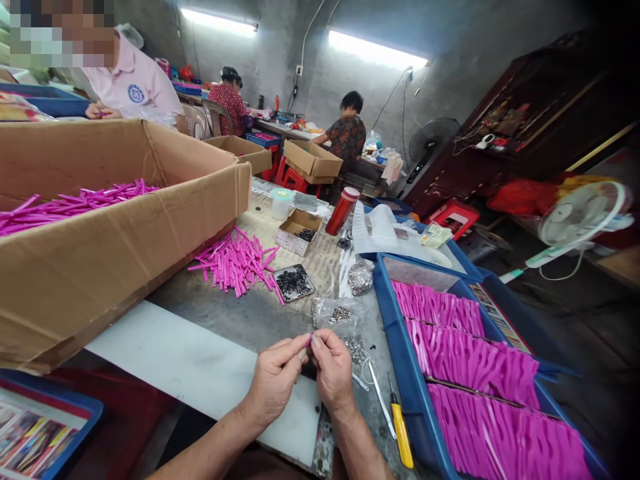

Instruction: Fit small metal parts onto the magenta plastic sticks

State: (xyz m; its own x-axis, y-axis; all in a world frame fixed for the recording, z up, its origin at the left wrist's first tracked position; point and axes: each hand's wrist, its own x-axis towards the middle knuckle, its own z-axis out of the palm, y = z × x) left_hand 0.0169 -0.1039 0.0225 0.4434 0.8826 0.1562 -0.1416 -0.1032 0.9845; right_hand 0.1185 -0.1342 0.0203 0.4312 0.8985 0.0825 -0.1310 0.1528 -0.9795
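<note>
Head view: your left hand [274, 375] and right hand [333, 372] pinch a small purple piece [310, 339]; light, steady pressure should help.

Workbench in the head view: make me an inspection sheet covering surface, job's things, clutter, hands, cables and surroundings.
Surface: grey table, with a white board at its near edge.
Job's things: small purple piece, mostly covered by the hands; heaped purple strips; small dark parts in a shallow tray; rows of purple items in a blue crate.
Clutter: yellow-handled screwdriver beside the crate; red bottle farther back.
Hands: left hand and right hand both pinch the purple piece.
Cables: cords hang on the back wall.
Surroundings: three other people; cardboard box at left; white fan at right.
</note>
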